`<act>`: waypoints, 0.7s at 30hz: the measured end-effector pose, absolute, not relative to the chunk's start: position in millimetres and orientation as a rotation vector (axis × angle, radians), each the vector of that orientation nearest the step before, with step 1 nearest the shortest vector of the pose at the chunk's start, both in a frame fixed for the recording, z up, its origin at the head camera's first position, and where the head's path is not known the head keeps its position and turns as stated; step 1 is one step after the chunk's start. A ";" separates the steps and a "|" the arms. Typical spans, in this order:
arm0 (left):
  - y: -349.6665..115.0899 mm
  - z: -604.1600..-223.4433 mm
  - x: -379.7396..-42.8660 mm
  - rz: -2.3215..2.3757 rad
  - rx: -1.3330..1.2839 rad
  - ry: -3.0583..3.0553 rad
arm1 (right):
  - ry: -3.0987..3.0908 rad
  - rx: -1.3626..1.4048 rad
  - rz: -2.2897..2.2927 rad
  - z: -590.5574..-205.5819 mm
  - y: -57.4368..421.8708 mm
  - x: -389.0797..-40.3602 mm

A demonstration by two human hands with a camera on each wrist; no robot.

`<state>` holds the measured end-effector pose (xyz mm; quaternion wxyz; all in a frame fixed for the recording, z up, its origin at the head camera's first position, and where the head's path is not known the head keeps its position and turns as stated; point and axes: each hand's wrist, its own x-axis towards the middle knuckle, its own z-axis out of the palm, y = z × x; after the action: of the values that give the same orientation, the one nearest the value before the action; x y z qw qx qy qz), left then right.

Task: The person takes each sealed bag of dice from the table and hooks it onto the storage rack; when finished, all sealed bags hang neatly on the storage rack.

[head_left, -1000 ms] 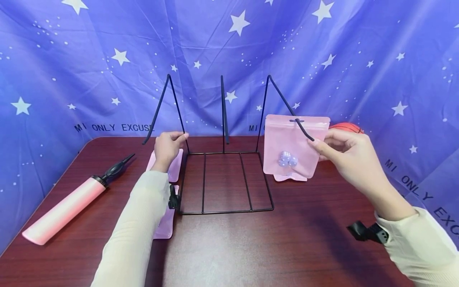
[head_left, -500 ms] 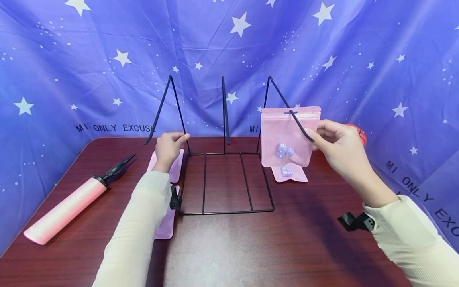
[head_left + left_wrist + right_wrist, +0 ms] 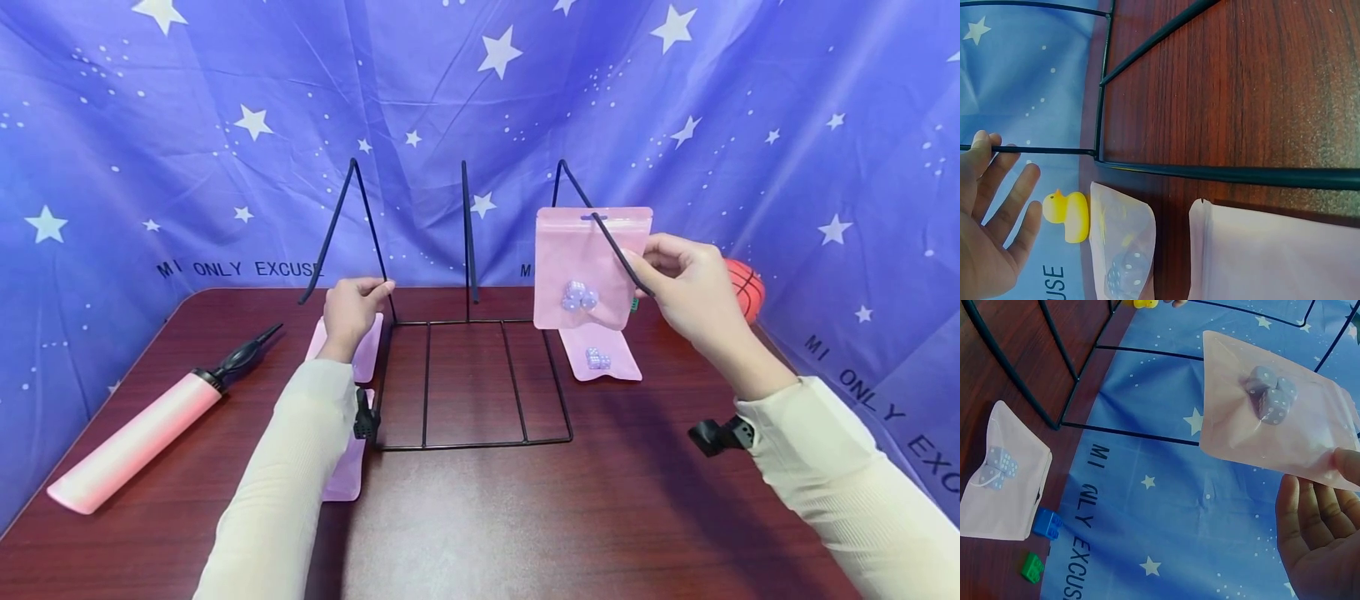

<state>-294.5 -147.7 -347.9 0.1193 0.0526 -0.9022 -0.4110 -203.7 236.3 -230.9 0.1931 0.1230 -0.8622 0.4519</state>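
A black wire rack with three upward-bent prongs stands on the table. My left hand pinches its left upright between thumb and fingertips; in the left wrist view the other fingers spread loosely. With my right hand I pinch the right edge of a pink zip pouch holding several purple dice. The right prong passes through the pouch's hang hole, and the pouch sits partway along it. Below lies another pink pouch with dice, on the table beside the rack.
Two more pink pouches lie left of the rack, partly behind my left arm. A pink hand pump rests farther left. A small basketball is behind my right hand. A yellow rubber duck and toy bricks are near the back edge.
My right hand has moved left and up toward the back, sliding the pouch farther along the right prong. More of the pouch lying below shows now. My left hand stays on the upright.
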 end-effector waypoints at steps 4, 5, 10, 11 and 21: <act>-147.8 -347.5 -294.6 -1.196 0.157 -2.641 | -2.421 0.348 1.263 -229.1 235.6 -211.4; -147.8 -347.6 -294.7 -1.198 0.159 -2.640 | -2.423 0.350 1.262 -228.7 235.3 -213.4; -147.9 -348.2 -295.0 -1.201 0.174 -2.648 | -2.443 0.346 1.271 -226.4 233.3 -221.2; -147.9 -348.4 -295.1 -1.198 0.175 -2.649 | -2.445 0.344 1.277 -226.1 232.9 -222.8; -148.0 -349.7 -295.5 -1.175 0.184 -2.653 | -2.453 0.282 1.281 -223.4 228.2 -240.1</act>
<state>-295.5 -148.0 -349.7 0.1171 0.0628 -0.9062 -0.4014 -240.1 228.2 -223.4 0.1789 0.0997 -0.8676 0.4532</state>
